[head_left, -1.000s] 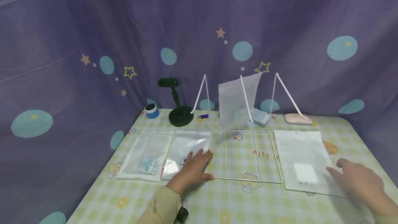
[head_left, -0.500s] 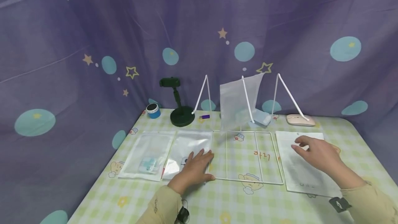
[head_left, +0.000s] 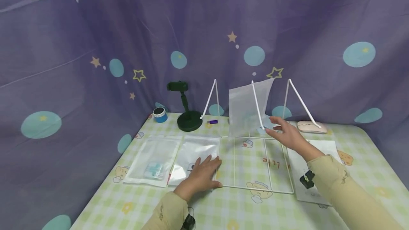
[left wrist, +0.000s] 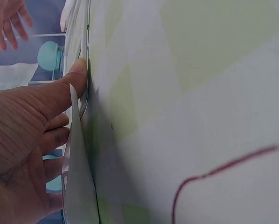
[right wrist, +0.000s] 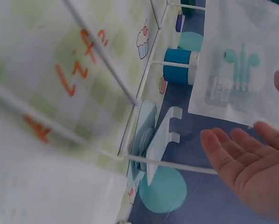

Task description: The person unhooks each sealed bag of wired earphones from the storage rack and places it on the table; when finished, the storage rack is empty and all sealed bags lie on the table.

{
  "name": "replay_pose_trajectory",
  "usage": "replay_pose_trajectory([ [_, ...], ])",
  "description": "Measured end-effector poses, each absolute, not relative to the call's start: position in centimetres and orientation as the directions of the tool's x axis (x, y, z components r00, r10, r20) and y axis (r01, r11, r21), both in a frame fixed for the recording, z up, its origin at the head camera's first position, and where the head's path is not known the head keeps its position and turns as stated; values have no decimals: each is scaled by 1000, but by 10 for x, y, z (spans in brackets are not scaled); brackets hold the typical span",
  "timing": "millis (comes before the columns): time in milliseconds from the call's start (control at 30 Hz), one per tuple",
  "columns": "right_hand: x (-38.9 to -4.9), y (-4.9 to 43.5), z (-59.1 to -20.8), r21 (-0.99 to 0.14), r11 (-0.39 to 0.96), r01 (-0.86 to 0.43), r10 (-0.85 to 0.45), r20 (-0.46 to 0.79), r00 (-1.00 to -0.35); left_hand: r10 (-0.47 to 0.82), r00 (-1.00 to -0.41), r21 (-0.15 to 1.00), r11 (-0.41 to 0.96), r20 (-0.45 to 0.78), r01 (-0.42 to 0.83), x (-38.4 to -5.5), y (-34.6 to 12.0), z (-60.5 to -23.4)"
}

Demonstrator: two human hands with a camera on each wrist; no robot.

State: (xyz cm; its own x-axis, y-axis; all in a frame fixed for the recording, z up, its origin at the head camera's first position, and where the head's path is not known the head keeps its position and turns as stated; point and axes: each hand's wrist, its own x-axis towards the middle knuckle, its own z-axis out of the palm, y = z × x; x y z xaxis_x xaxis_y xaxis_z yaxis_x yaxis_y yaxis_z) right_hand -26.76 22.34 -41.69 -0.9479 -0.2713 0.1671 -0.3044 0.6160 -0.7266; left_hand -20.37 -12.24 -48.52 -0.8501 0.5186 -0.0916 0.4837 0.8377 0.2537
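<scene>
A white wire rack lies with its base on the table and three hooks rising at the back. From its middle hook hangs a translucent pouch holding teal earphones. My right hand is beside this pouch near the hook's front end, fingers loosely bent and holding nothing. In the right wrist view its palm and fingers show below the pouch. My left hand rests with spread fingers on a clear pouch and the rack's left edge.
Farther left lies another clear pouch with teal contents. My right arm partly covers a white pouch. Along the back are a dark phone stand, a blue jar, a purple USB stick, a light-blue folding stand and a mouse.
My right hand has moved left and away from me, from over the white pouch to beside the hanging pouch. The left hand stays in place; the head view has shifted slightly.
</scene>
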Motion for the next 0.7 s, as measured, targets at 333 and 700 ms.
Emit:
replay_pose_trajectory([
  [333,-298,207,-422,-857,484,-179,-224,77,-972,527,-846,231,836,-82,498,-205,-121,-487],
  [700,-316,202,-432,-913,377,-156,-245,64,-967,515,-853,237,843,-90,483,-204,-122,-485],
])
